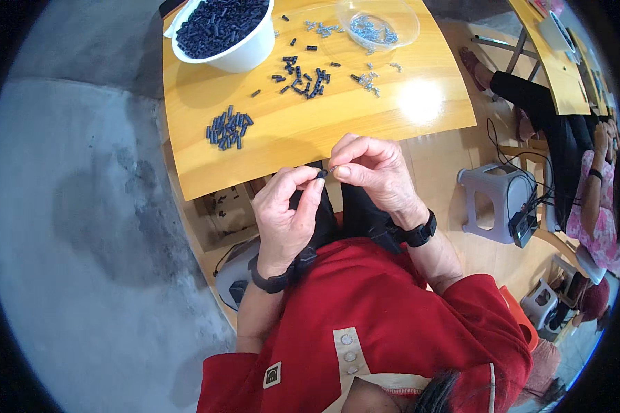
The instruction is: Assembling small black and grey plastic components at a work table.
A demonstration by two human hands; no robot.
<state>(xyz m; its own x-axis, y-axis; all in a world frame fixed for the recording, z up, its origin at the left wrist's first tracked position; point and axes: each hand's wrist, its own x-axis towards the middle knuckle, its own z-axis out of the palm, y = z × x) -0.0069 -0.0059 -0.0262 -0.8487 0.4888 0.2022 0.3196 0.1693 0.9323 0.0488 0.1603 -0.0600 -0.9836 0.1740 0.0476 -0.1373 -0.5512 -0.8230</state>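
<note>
My left hand [286, 210] pinches a small dark plastic plug [321, 174] at the near edge of the wooden table [303, 131]. My right hand [372, 168] holds a small silver screw [332, 168] whose tip touches the plug. Both hands meet just below the table edge, above my lap. A neat pile of dark plugs [228, 128] lies on the table's left. Loose dark plugs [303, 76] and loose screws [366, 79] are scattered farther back.
A white bowl [244, 55] full of dark plugs stands at the back left. A clear plastic bowl [379, 24] with screws sits at the back right. A grey stool [492, 199] with a device and cables stands at right, near another seated person [589, 199].
</note>
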